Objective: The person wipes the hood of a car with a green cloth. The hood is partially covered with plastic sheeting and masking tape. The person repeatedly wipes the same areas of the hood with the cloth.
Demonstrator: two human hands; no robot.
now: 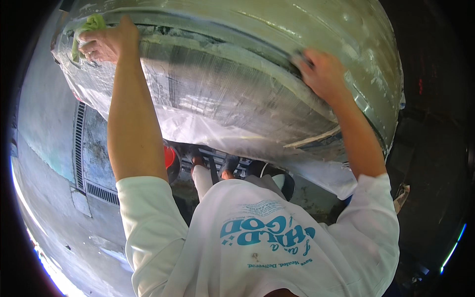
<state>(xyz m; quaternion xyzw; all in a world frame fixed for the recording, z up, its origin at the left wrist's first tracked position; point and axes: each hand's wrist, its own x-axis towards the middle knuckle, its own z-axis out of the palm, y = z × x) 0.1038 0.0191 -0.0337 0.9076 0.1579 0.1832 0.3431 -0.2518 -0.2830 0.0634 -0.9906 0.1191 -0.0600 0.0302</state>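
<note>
At the far left, my left hand [110, 42] is closed on a crumpled light green cloth [92, 24], resting on the edge of a vehicle's body. My right hand [322, 73] is bent round a small dark pad [303, 62], pressed to the seam further right; motion blurs it and its kind is unclear. The olive-beige body panel [316, 29] looks wet and glossy. Below the seam, a rear window [213, 81] is streaked with greyish residue, and clear plastic sheeting [198, 126] hangs along its lower edge.
Beneath the sheeting are my feet [228, 166] and a red bucket [170, 157]. A drain grate [79, 143] crosses the wet concrete floor [49, 128] at left. Dark floor [435, 148] lies to the right, with a scrap of paper [402, 197] near my right sleeve.
</note>
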